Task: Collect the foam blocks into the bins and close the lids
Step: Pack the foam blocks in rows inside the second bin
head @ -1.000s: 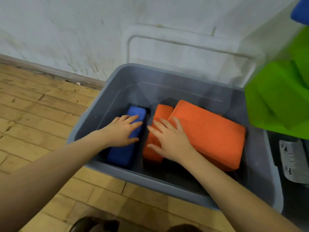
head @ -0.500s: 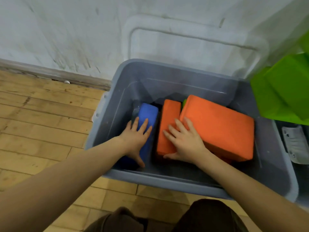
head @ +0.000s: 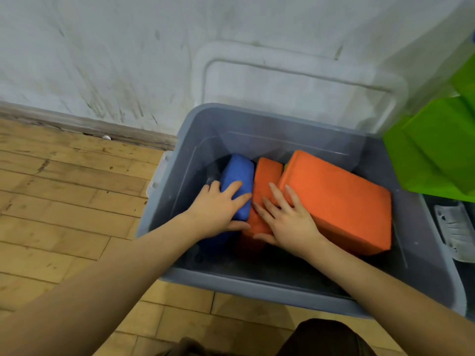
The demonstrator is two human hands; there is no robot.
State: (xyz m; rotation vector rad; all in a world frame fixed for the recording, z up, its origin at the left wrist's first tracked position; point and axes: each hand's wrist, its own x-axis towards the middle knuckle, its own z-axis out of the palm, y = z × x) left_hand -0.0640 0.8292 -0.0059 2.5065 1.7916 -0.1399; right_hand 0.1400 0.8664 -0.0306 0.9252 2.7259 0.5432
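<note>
Nearest, both hands work inside the grey bin (head: 257, 286) on the wooden floor (head: 64, 201). The left hand (head: 218, 209) has its grip curled round the blue foam block (head: 237, 173); the right hand (head: 288, 219) lies with fingers spread and thumb tucked under the narrow orange foam block (head: 264, 176), beside the large orange foam block (head: 339, 201). Three blocks are in — green foam blocks (head: 437, 150) remain outside at right. Behind, the lid (head: 295, 80) leans on the wall, not yet closed.
</note>
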